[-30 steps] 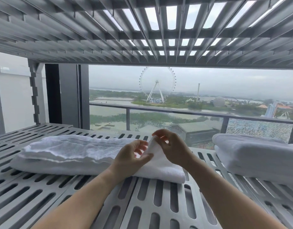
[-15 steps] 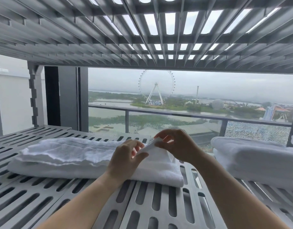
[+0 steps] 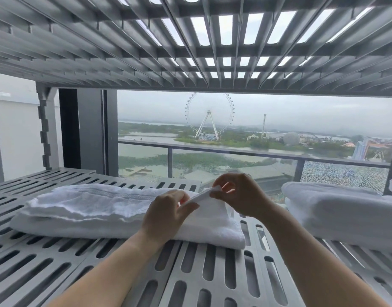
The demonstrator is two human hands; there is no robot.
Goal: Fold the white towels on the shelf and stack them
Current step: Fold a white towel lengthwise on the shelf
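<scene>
The long white terry towel (image 3: 97, 209) lies on the grey slotted shelf (image 3: 190, 269), stretching toward nine o'clock. Our left hand (image 3: 168, 214) and right hand (image 3: 241, 196) each pinch its lifted end; we should square the edges before folding over.

A long white terry towel (image 3: 84, 204), folded lengthwise, is laid across the grey slotted shelf (image 3: 212, 273). Its right corner is pinched up by the left hand (image 3: 168, 216) and right hand (image 3: 241, 196). A stack of folded white towels (image 3: 345, 216) is set apart at the right.
</scene>
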